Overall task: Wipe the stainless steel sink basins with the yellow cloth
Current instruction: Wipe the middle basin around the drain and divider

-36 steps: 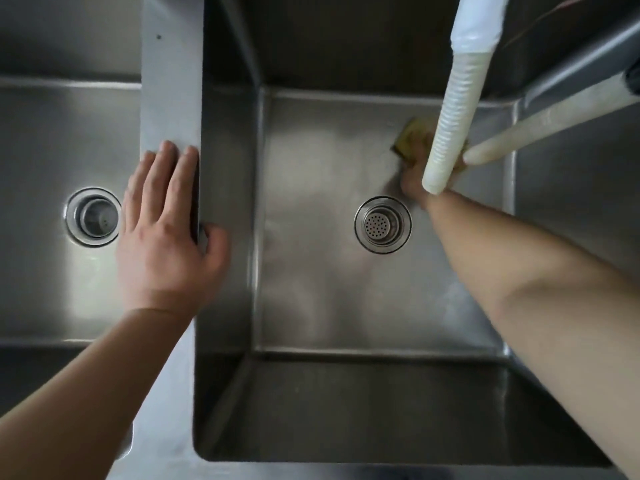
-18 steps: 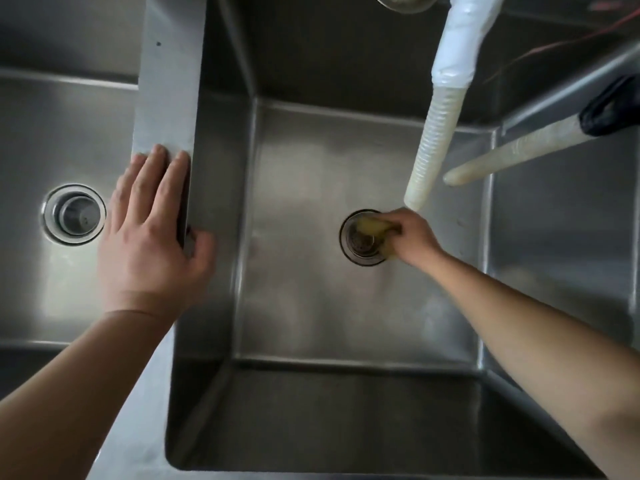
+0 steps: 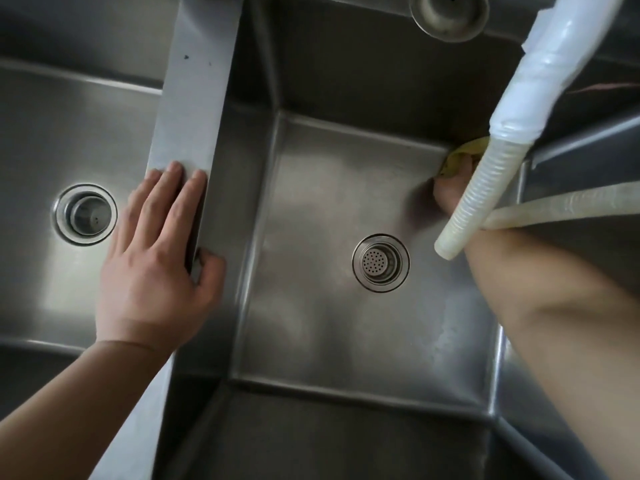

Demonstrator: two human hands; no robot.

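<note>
From the head camera, the only view, we look straight down into a double stainless sink. Our left hand (image 3: 152, 268) rests flat on the divider (image 3: 194, 109) between the two basins at about 9 o'clock, fingers straight and close together on top, thumb hooked over the edge toward the right basin (image 3: 346, 323). It holds nothing and seems to serve as a brace.

Our right hand (image 3: 452, 192) reaches into the right basin's far right corner, at about 2 o'clock. The yellow cloth (image 3: 465, 154) shows just beyond it, bunched against the corner where floor and walls meet. A ribbed white hose (image 3: 485, 188) hangs across the hand and hides most of it, so we cannot tell how the fingers lie on the cloth; they appear to press or grip it. A second pale hose (image 3: 561, 206) crosses from 3 o'clock over the wrist.

What matters next is this: the cloth lies directly ahead of the right hand, toward 1 o'clock along the forearm's line, and the drain strainer (image 3: 381, 262) sits back toward 7 o'clock from it. The right hand is plainly the nearer one. We judge the right basin's floor is partly wiped; the left basin (image 3: 52, 133), with its own drain (image 3: 85, 214), is still to do.
</note>
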